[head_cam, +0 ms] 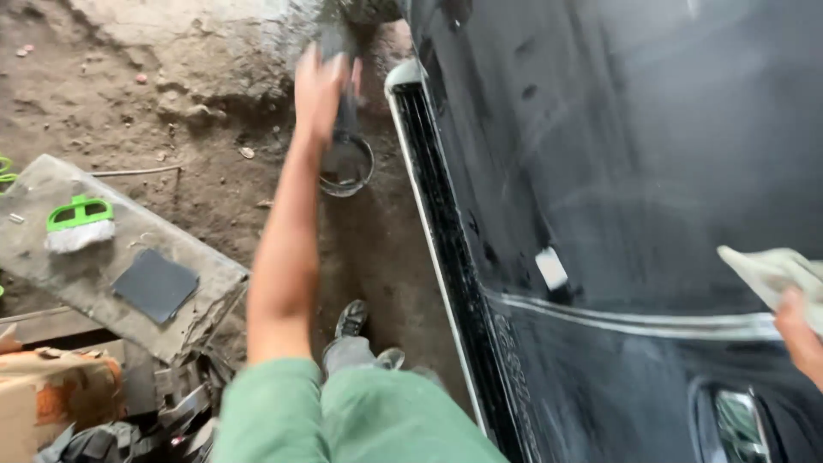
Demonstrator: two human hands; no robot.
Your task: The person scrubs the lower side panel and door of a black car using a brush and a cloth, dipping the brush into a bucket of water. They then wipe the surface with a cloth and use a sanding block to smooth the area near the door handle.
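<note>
Black car door panel (651, 171) beside me, my right hand (801, 330) clutches a cloth (767, 270) against it while my blurred left hand (319, 90), grip unclear, reaches over a small bucket (347, 167) I might tip.

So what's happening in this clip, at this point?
A person stands beside a black car body panel on a dirt floor. Their left hand is stretched out above a small round container on the ground, holding something dark and blurred; what it is cannot be told. Their right hand presses a pale cloth against the panel near a light trim line. To the left, a green-handled brush and a dark sanding sheet lie on a grey slab.
</note>
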